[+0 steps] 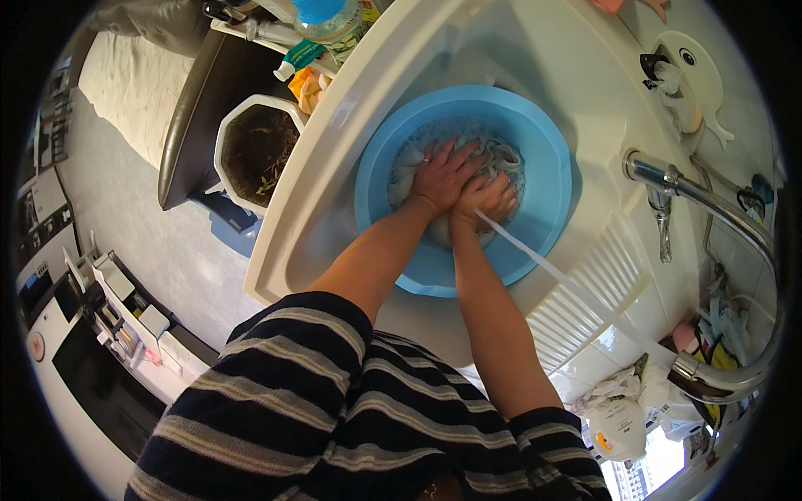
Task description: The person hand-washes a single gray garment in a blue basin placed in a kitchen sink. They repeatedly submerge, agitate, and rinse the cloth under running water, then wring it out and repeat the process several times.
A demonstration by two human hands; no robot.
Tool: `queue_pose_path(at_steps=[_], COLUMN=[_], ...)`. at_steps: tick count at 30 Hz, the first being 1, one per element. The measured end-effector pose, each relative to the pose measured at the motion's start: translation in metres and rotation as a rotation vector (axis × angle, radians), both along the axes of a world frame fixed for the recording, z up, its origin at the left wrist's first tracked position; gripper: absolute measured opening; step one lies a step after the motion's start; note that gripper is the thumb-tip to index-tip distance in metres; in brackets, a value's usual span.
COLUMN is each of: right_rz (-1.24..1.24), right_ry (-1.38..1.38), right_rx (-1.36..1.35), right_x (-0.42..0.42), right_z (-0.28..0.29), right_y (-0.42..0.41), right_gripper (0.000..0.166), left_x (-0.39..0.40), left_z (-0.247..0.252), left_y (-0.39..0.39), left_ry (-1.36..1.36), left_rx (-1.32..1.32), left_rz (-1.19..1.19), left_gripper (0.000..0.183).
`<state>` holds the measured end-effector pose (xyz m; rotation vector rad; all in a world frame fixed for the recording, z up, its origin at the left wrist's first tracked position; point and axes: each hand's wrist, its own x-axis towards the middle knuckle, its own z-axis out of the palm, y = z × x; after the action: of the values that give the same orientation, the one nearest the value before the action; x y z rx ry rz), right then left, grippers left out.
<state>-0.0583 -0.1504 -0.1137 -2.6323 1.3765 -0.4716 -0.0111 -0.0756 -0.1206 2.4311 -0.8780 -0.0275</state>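
A round blue plastic basin (551, 169) stands in the white sink (338, 113). Inside it, a pale wet cloth (501, 153) lies bunched in sudsy water (463, 125). My left hand (446, 175), with a ring on one finger, presses flat on the cloth, its fingers apart. Just right of it and touching it, my right hand (485, 201) rests on the cloth with bent fingers; whether they grip it cannot be seen. A thin stream of water (564, 278) runs from the curved chrome faucet (689, 372) to my right hand near the wrist.
A ribbed drainboard (589, 294) adjoins the sink at right. The faucet's lever (661, 225) and arched spout fill the right side. Left of the sink stand an octagonal planter (229, 156) with soil, a green-and-white tube (304, 59) and a blue-capped bottle (329, 25).
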Motion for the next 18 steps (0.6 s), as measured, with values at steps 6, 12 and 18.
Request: queue_pose_path(at_steps=[6,12,18], right_rz=[0.001,-0.028,-0.029], right_ry=[0.029,0.042,0.038], right_rx=[0.017,0.048,0.057], right_x=[-0.0008,0.0012,0.0023], right_z=[0.0009,0.0048,0.0054], right_y=[-0.0014,0.0012,-0.0007], right_gripper=[0.027,0.027,0.029], left_x=[0.0005,0.0017,0.0022], left_z=[0.0012,0.0039,0.0039], left_y=[0.0000,-0.0006,-0.0014], left_ry=[-0.001,0.007,0.023], left_rx=[0.029,0.025,0.053], left_rz=[-0.009,-0.014,-0.018], left_gripper=[0.043,0.043,0.042])
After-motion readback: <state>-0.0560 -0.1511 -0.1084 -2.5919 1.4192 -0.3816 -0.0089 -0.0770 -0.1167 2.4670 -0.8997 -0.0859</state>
